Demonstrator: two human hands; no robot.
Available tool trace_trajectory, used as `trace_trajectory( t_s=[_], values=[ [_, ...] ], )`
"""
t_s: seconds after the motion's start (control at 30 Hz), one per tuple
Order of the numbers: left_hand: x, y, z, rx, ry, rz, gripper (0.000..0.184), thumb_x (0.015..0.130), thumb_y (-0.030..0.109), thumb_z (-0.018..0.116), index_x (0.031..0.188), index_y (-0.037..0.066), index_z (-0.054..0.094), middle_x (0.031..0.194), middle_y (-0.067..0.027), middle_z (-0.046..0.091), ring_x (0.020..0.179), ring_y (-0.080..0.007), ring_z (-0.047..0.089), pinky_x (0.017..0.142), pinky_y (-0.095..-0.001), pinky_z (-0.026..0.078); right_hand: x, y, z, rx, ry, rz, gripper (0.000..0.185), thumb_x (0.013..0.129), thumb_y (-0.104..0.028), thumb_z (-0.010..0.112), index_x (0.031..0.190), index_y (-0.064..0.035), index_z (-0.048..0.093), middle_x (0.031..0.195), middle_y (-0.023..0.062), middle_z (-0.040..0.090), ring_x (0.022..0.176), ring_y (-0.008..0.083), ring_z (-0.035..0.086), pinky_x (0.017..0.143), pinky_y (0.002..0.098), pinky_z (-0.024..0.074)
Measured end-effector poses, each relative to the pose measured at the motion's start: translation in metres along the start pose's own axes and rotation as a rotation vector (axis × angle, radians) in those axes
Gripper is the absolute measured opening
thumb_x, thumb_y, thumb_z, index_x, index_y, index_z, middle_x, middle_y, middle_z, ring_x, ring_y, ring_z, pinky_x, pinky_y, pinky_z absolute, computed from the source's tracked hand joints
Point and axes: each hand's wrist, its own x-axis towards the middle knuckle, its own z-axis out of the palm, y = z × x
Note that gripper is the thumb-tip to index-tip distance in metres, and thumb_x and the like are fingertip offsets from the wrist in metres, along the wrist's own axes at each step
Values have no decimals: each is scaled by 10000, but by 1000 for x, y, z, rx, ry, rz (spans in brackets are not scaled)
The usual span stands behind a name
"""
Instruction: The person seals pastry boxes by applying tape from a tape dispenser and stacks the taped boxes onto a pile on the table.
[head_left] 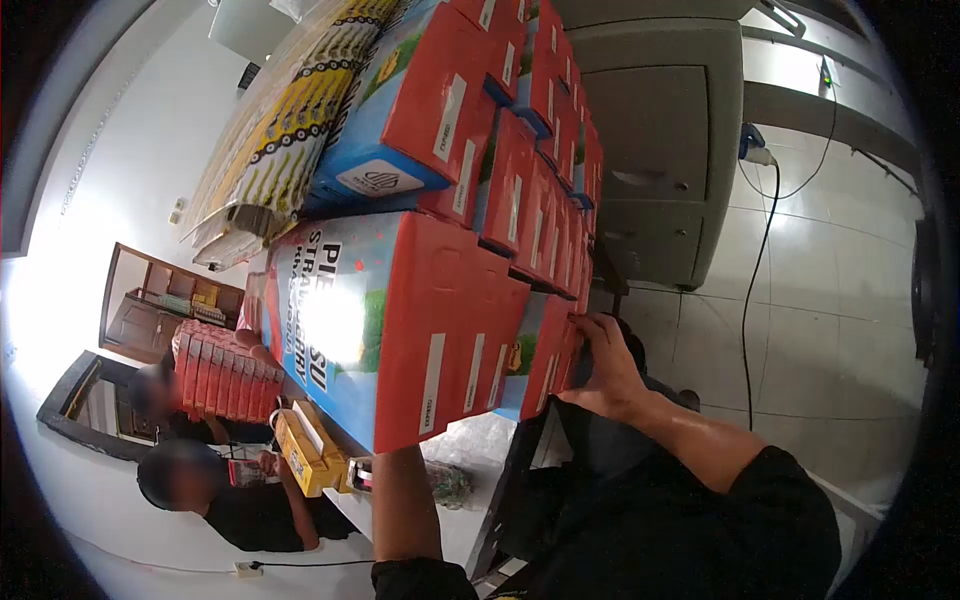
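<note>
Red and blue cardboard boxes [450, 320] with white label strips are stacked in front of me; the large printing on the nearest one's blue side is partly washed out by glare. My right hand [608, 372] grips the end of a smaller red and blue box [540, 350] at the near right of the stack, thumb and fingers at its edges. The forearm of my left hand reaches up behind the nearest box, which hides the hand and its fingers.
Rolled yellow patterned packaging [300, 130] lies beside the stack. A yellow box [308, 450] and clear plastic [465, 440] are on the white table. Two people sit at the left near a row of red boxes [225, 375]. A grey cabinet [640, 130] and a black cable [765, 260] are at right.
</note>
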Motion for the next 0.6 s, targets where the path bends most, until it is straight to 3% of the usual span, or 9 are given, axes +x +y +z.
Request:
trace_trajectory(
  t_s=[0.13, 0.4, 0.53, 0.6],
  values=[
    [-8, 1, -11, 17, 24, -13, 964, 997, 702, 300, 1649, 65, -12, 1650, -358, -121, 1542, -523, -91, 1208, -662, -10, -4, 10, 2, 49, 6, -45, 1077, 622, -450, 943, 1455, -15, 417, 1361, 218, 429, 1243, 415, 505, 1044, 478, 468],
    [-27, 7, -8, 59, 89, -63, 933, 1011, 687, 266, 1650, 65, -12, 1654, -350, -122, 1547, -507, -96, 1213, -652, -15, -12, 7, 6, 70, -28, -39, 1159, 709, -591, 874, 1510, 17, 298, 1441, 277, 338, 1321, 456, 415, 1052, 517, 441],
    [7, -12, 8, 153, 197, -61, 918, 1018, 679, 248, 1650, 66, -13, 1657, -345, -122, 1550, -499, -99, 1216, -646, -18, -18, 15, 16, 42, -26, -144, 1177, 733, -560, 871, 1547, 3, 234, 1469, 271, 289, 1353, 473, 357, 1097, 560, 433],
    [-7, -5, 5, 207, 264, -53, 911, 1022, 675, 240, 1650, 66, -13, 1658, -343, -122, 1552, -495, -100, 1218, -643, -19, -25, 20, 18, -98, -39, -131, 1164, 773, -592, 830, 1547, 12, 204, 1473, 280, 297, 1349, 463, 337, 1104, 562, 376]
  ],
)
